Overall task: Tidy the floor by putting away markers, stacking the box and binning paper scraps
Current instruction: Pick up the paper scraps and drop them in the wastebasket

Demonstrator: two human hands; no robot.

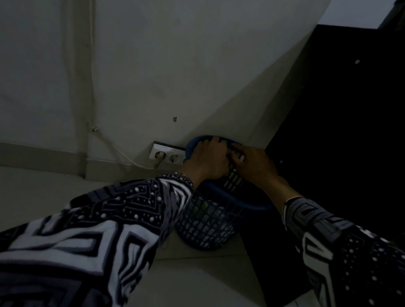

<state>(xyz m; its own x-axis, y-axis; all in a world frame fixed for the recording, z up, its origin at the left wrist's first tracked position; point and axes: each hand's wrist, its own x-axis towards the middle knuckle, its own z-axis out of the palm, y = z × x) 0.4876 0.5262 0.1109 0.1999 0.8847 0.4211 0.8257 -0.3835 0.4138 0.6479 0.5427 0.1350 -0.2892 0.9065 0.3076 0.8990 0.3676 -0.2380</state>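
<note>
Blue lattice wastebasket, black-and-white geometric dotted sleeves, white wall sockets, black cabinet, off-white wall.

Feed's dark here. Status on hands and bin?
Both hands, left and right, over blue basket, something pale between fingers. Grip unclear. Dark cabinet close right.

A blue lattice wastebasket is sitting wedged in a dim corner, the white wall closing in behind it and the dark side panel of a desk crowding it on the right. The left hand and right hand are filling the space above its open mouth, leaving little room between them. A wall socket strip with a plugged-in white cable is standing just left of the rim. Pale floor tiles are lying open on the left and in front of the basket.
</note>
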